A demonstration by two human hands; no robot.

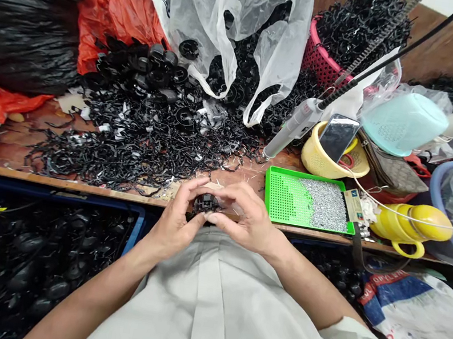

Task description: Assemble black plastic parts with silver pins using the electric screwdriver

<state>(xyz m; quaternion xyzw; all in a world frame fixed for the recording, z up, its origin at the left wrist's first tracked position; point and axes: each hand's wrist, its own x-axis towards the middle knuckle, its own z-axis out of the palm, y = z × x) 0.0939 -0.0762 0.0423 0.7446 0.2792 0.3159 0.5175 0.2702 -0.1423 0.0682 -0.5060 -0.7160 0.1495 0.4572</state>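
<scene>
My left hand (pixel 177 216) and my right hand (pixel 245 216) meet at the front edge of the wooden table (pixel 17 143), just above my lap. Together they pinch a small round black plastic part (pixel 204 204), fingers wrapped around both of its sides. Much of the part is hidden by my fingertips. A spread of thin black plastic clips (pixel 136 137) lies on the table right behind my hands. To the right of my right hand sits a green perforated tray (pixel 287 197) holding a heap of small silver screws (pixel 325 204).
A grey electric screwdriver (pixel 292 128) hangs on a cable above the tray. A yellow bowl (pixel 318 162) props a phone (pixel 337 137). A clear bag (pixel 250 29), a pink basket (pixel 320 61), orange and black bags line the back. A blue bin (pixel 20 262) of black parts stands lower left.
</scene>
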